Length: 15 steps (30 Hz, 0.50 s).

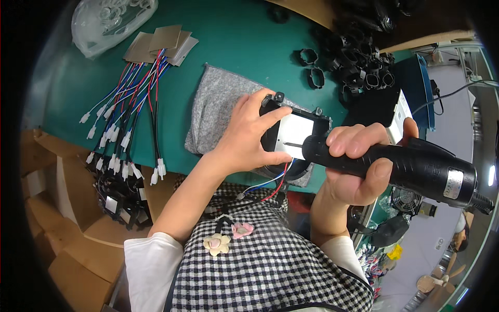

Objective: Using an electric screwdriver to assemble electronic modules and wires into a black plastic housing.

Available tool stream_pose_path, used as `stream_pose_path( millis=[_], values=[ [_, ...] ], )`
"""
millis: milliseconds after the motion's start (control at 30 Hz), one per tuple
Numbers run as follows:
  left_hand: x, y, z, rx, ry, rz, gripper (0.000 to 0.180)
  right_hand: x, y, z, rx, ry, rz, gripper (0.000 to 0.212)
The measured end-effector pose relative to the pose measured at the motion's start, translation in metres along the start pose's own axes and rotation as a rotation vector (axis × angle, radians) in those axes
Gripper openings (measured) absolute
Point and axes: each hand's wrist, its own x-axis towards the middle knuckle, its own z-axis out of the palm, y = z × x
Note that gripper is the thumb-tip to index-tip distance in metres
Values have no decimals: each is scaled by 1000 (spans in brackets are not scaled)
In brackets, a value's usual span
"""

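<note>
1. Left hand (247,132) holds the black housing (270,136) between thumb and fingers, above the grey cloth (218,104).
2. Right hand (361,148) grips the black power screwdriver (429,169), its bit (294,144) over the white plate (299,127).
3. Probably screw fastening is in hand; next move calls for aligned bit, steady housing.

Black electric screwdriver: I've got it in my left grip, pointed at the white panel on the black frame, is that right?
Wrong side: the head view shows the black electric screwdriver in your right grip, pointed at the white panel on the black frame.
</note>
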Motion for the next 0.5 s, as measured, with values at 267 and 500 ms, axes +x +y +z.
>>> stream_pose_path(
  millis=[267, 500],
  values=[
    [-3, -6, -2, -85, 19, -16, 77, 3, 17, 13, -67, -5, 112, 75],
    [-3, -16, 3, -157, 22, 26, 77, 34, 41, -3, 246, -855, -38, 60]
  ],
)
